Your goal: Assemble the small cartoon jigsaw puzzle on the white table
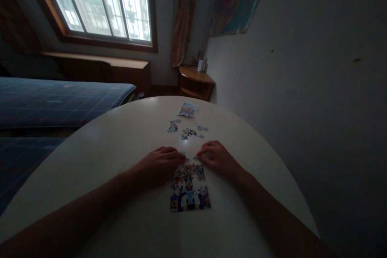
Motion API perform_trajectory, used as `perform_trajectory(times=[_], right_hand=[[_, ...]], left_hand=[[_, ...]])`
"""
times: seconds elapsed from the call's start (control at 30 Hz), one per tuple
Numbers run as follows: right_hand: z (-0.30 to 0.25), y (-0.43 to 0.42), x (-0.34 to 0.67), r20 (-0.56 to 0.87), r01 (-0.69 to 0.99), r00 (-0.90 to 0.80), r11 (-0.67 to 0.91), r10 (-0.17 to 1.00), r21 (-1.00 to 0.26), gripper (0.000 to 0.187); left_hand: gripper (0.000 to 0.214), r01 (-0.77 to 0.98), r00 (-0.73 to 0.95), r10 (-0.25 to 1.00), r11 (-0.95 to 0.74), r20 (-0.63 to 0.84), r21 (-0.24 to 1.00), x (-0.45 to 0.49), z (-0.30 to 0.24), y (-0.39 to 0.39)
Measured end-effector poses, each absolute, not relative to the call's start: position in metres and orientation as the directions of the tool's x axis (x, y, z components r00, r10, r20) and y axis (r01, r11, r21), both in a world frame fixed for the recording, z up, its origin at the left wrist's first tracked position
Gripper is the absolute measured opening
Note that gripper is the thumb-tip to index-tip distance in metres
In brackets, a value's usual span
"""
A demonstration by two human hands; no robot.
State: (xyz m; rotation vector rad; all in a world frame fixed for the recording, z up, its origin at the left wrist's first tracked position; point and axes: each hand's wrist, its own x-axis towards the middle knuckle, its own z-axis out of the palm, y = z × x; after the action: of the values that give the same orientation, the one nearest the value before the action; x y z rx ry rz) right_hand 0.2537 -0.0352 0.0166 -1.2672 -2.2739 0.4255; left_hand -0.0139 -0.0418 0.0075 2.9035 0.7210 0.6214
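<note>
A partly joined jigsaw puzzle (190, 200) lies on the white round table in front of me, with a blue cartoon dog's face along its near edge. My right hand (217, 158) pinches a small light-blue puzzle piece (195, 157) between thumb and forefinger, just beyond the joined part. On the other side, my left hand (163, 163) rests with its fingers close together, the tips on a pale-blue puzzle piece (182, 153) at the far left corner. Its palm side and thumb are mostly hidden.
Beyond my hands lie loose puzzle pieces (188, 133) in small groups, and a picture card or packet (187, 109) behind them. The round table (121, 137) has a bed (66, 100) at its left and a wall (302, 100) at its right. A wooden corner stand (196, 74) is at the back.
</note>
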Motion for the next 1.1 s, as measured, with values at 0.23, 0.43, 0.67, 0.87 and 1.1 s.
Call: perform_trajectory(times=[0.23,0.43,0.67,0.87,1.1], right_hand=[[0.011,-0.024,0.256,0.308,0.795,-0.351,0.455,0.884,-0.401,0.034],[0.009,-0.017,0.259,0.17,0.881,-0.368,0.401,0.914,-0.253,0.047],[0.009,-0.019,0.258,0.303,0.835,-0.367,0.455,0.879,-0.309,0.034],[0.004,0.007,0.267,0.261,0.893,-0.267,0.34,0.928,-0.295,0.043],[0.017,0.037,0.271,0.189,0.913,-0.315,0.351,0.93,-0.205,0.04]], left_hand=[[0.032,0.433,0.797,0.459,-0.887,0.393,0.158,-0.02,0.007,-0.042],[0.033,0.436,0.788,0.463,-0.885,0.407,0.163,-0.019,0.005,-0.043],[0.038,0.401,0.78,0.465,-0.885,0.419,0.234,-0.018,0.002,-0.041],[0.036,0.471,0.733,0.535,-0.845,0.421,0.254,-0.017,0.003,-0.04],[0.037,0.518,0.72,0.576,-0.817,0.387,0.251,-0.019,0.0,-0.039]])
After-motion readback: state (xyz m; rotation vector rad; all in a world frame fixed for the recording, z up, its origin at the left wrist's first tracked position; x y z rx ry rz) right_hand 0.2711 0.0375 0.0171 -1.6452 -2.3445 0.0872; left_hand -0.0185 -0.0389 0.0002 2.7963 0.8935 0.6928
